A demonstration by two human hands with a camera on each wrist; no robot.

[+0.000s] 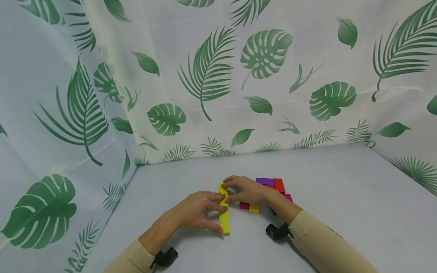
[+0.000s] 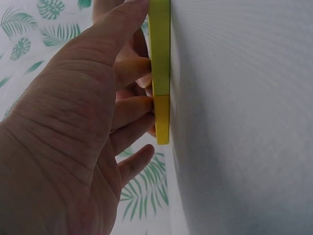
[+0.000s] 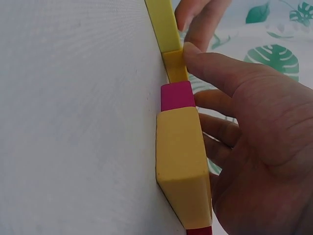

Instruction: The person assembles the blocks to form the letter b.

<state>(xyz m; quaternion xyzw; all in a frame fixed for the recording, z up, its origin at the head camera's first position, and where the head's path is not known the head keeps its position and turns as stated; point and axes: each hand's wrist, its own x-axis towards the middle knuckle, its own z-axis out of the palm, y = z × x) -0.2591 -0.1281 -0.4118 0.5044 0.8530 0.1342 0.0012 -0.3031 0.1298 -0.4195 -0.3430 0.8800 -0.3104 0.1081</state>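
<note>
Steadying the yellow strip [image 1: 224, 220] left of the coloured blocks [image 1: 268, 181], we touch it from either side, left hand [image 1: 195, 207] and right hand [image 1: 250, 189] unclenched, fingers extended, apparently so its end-to-end pieces line up.

Beige sleeves [image 1: 327, 242], black wrist cameras [image 1: 277, 232], small dark marking [image 1: 334, 232], perhaps lettering, on right sleeve.

Head view faces forward, down; wrist views close, low along table [image 1: 341, 189], sharing yellow blocks [image 2: 161, 49].
</note>
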